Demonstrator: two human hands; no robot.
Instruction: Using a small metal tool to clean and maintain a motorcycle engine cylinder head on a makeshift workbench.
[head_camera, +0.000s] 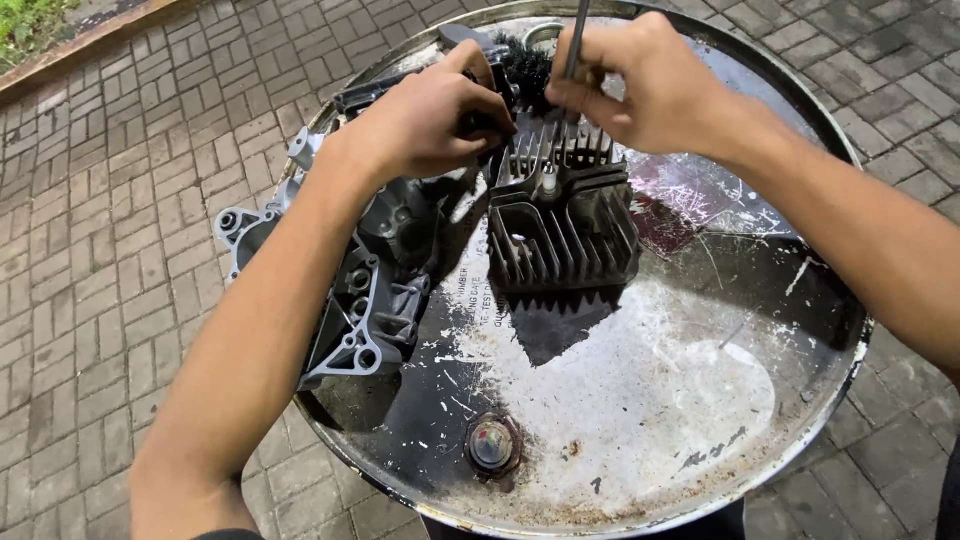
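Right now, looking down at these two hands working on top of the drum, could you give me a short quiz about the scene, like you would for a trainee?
1. True or false: the finned engine part lies on the brick paving.
2. Which hand holds the thin metal rod? A) left hand B) right hand C) neither
3. Fill in: the grey engine casing lies on the person's ____ side of the finned part.

Key
1. False: it sits on the drum top.
2. B: the right hand grips it above the fins.
3. Left, partly hanging over the drum's edge.
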